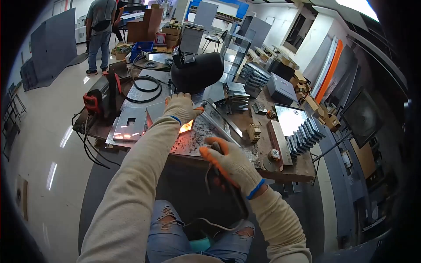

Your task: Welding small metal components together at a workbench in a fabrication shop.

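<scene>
Metal plate point(199, 131), scuffed and spattered, lay flat near the front edge of the workbench point(302, 168), and an orange glow point(186, 127) showed on it just under the left hand. That left hand point(182, 108), in a cream knit glove with orange fingertips, was curled down over a narrow metal bar point(219, 117) at the plate's far end, pressing on it; whether the fingers closed right round the bar could not be told. The right hand point(230, 162), gloved the same way, was wrapped tight about the dark handle of a welding torch point(228, 184), whose cable ran down toward the person's lap. A black welding helmet point(197, 70) sat on the bench just beyond the left hand. To the left of the plate rested a flat sheet with a square cut-out point(130, 124), and past it a red and black welding machine point(101, 98) stood beside a coiled black hose point(147, 90). On the right side a row of grey angled brackets point(305, 133) lay near a shiny sheet point(290, 118). Another person point(100, 33) stood far back on the shop floor, well apart.
</scene>
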The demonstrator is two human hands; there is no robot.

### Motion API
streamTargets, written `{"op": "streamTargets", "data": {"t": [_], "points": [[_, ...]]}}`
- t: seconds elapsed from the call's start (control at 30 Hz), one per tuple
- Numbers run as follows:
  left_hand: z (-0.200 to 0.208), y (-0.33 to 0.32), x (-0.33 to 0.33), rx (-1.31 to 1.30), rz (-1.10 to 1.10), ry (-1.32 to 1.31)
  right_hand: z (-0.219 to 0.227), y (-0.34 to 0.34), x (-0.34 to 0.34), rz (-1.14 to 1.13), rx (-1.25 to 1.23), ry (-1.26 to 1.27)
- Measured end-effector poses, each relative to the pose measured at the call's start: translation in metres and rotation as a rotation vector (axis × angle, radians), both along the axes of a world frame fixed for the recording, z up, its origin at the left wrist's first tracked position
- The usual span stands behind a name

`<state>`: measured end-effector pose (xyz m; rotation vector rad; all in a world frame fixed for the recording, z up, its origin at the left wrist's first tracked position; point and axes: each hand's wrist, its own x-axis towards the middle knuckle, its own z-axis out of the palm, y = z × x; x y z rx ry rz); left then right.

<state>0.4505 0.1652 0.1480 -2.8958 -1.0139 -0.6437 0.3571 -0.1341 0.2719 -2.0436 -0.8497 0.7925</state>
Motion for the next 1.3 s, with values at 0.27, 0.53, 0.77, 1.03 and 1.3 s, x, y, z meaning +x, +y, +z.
{"op": "streamTargets", "data": {"t": [0.27, 0.53, 0.77, 1.03, 1.3], "points": [[0.059, -0.001, -0.079, -0.189, -0.021, 0.128, 0.0, 0.004, -0.045, 0.278, -0.049, -0.403], [0.059, -0.006, -0.075, -0.196, -0.029, 0.101, 0.001, 0.0, -0.033, 0.25, -0.14, -0.419], [0.062, -0.007, -0.076, -0.218, -0.036, 0.09, -0.003, 0.004, -0.029, 0.261, -0.178, -0.436], [0.063, -0.009, -0.077, -0.217, -0.03, 0.079, -0.007, 0.005, -0.027, 0.259, -0.16, -0.46], [0.063, -0.009, -0.078, -0.206, -0.035, 0.079, -0.006, 0.009, -0.029, 0.273, -0.185, -0.456]]}}
